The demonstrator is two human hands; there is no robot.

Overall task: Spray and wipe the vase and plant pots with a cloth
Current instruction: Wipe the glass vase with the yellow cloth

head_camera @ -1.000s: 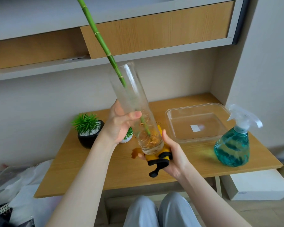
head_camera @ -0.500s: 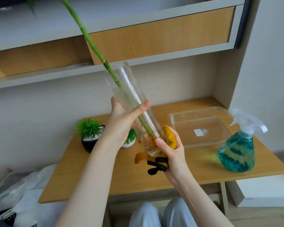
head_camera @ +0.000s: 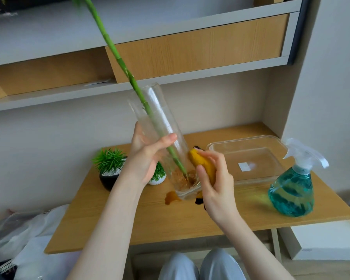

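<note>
Two hands of mine are raised above a wooden tabletop (head_camera: 190, 223), both busy with a tall clear glass vase (head_camera: 160, 126). My left hand (head_camera: 148, 156) grips the vase around its middle, thumb curled across the front, and holds it tilted so the mouth leans up and to the left. A long green bamboo stalk (head_camera: 117, 57) stands in the vase and runs out past the top left of the view; its brownish roots sit at the bottom of the glass. My right hand (head_camera: 214, 178) pinches a folded yellow cloth (head_camera: 202, 166) between thumb and fingers and presses it against the lower right side of the vase, near the base. A bit of black trim shows at both ends of the cloth.

On the tabletop just below the vase lies a small brown puddle (head_camera: 170, 197). Behind my left hand stand two little plant pots side by side: a black pot (head_camera: 107, 178) with spiky green leaves and a white pot (head_camera: 157, 179), partly hidden by my wrist. To the right of the vase sits a clear plastic box (head_camera: 251, 158) with a white label on its bottom. Near the right edge of the tabletop stands a spray bottle (head_camera: 293, 190) of blue-green liquid with a white trigger. Grey and wood shelves (head_camera: 190, 47) run along the wall above. My knees in grey trousers (head_camera: 200, 265) show at the bottom.
</note>
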